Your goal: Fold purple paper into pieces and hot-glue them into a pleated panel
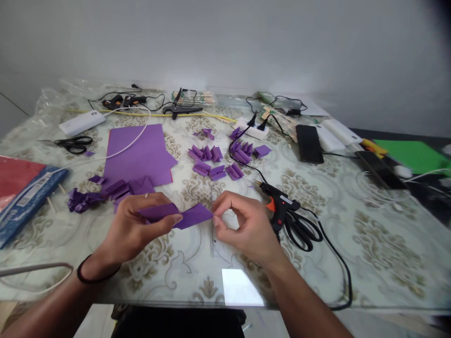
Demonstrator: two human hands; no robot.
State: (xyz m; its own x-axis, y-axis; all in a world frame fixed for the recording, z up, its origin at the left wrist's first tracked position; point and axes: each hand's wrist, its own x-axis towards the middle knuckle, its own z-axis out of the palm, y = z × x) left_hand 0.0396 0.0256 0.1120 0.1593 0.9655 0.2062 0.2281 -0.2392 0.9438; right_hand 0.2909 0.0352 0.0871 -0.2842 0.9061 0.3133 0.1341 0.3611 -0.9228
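A folded piece of purple paper is held above the table between both hands. My left hand grips its left part, thumb pressed on the near side. The fingertips of my right hand pinch its pointed right end. Below, a clear ruler lies partly hidden by my right hand. Just right of that hand rests a black hot glue gun with an orange trigger, beside black-handled scissors. Several folded purple pieces stand in loose rows beyond my hands. Crumpled purple paper lies left of my left hand.
Purple sheets lie at left centre, near a second pair of scissors and a white power bank. A power strip with plugs sits at the back. Phones and green paper are at right. The glue gun's cord loops near the front edge.
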